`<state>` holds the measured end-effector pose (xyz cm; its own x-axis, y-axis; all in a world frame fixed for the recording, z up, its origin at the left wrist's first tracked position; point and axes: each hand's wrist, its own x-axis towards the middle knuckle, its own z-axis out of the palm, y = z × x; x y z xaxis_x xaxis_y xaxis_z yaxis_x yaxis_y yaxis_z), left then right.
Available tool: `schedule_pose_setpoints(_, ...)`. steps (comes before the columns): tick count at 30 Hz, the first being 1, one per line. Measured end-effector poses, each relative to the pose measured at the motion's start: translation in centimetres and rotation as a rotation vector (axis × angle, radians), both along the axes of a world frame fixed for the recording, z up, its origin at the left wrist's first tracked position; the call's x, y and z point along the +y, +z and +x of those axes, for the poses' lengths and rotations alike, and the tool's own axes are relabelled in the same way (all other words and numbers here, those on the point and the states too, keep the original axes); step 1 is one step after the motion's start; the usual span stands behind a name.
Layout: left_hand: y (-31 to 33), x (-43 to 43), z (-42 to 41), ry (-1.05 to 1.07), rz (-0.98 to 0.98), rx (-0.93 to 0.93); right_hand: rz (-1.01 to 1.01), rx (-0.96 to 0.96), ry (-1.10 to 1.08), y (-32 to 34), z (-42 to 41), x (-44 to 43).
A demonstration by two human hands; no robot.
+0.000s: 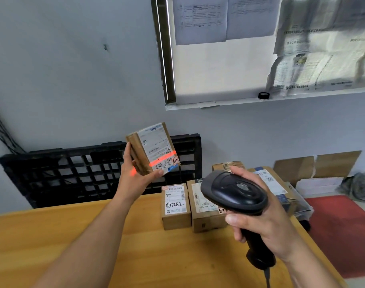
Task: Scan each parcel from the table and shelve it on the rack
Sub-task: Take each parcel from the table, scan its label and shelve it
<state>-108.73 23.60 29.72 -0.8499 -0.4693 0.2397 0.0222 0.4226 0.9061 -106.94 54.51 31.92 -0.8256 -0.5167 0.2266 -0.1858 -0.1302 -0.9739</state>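
Cardboard parcel: a small brown taped box with a white shipping label (pixel 152 148) is hanging tilted in the air above the far side of the yellow wooden table (pixel 156 256), label facing the viewer.
Scan line: a red beam (pixel 163 160) is falling across the lower barcode and spilling onto the palm.
Left hand: the left hand (pixel 133 175) is gripping the parcel, thumb along its left edge and fingers curling under its bottom end.
Right hand: the right hand (pixel 260 221) is wrapping round the handle of a black handheld barcode scanner (pixel 233 192), aiming it at the label.
Handling: the parcel is looking light and stiff, since one hand is carrying it; gripping across the narrow sides is probably safest, keeping fingers off the barcode and the slick tape.
Waiting boxes: more labelled cardboard boxes (pixel 174 206) are sitting close together on the table's far right.
Behind: a black plastic pallet (pixel 73 169) is leaning against the wall; no rack is showing.
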Motion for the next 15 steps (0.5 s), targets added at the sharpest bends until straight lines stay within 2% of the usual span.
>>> schedule_pose_setpoints(15,0.6,3.0,1.7,-0.002,-0.028,-0.006,0.013,-0.014,0.035,-0.2,1.0,3.1)
